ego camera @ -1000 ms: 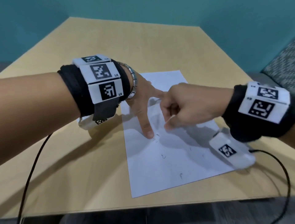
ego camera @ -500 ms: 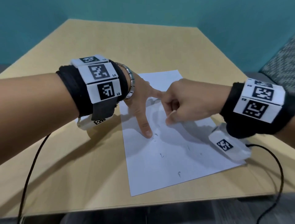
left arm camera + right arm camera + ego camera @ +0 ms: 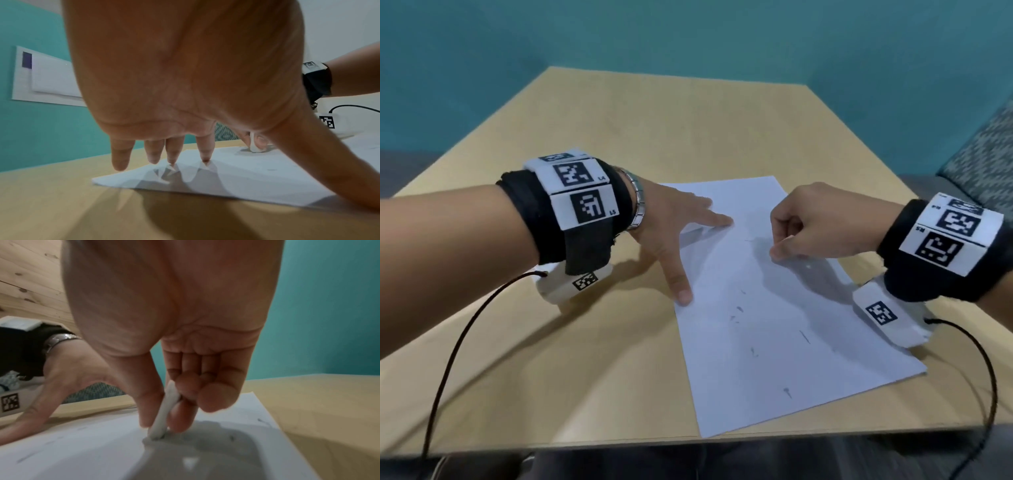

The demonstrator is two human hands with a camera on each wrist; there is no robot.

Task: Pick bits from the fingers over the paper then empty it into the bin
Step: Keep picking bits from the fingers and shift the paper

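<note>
On the table [image 3: 619, 137], the paper [image 3: 774, 359] lies flat, dark bits [image 3: 738, 310] scattered on it. Your left hand [image 3: 671, 222] presses its left edge with spread, straight fingers. Your right hand [image 3: 815, 226] pinches a small white piece [image 3: 164, 412] against the sheet.

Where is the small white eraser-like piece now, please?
The small white eraser-like piece is pinched in the right hand, its tip touching the white paper sheet, right of the left hand.

The head view looks down from above; both wrist views sit low, close, sharing the paper [image 3: 774, 308].
</note>
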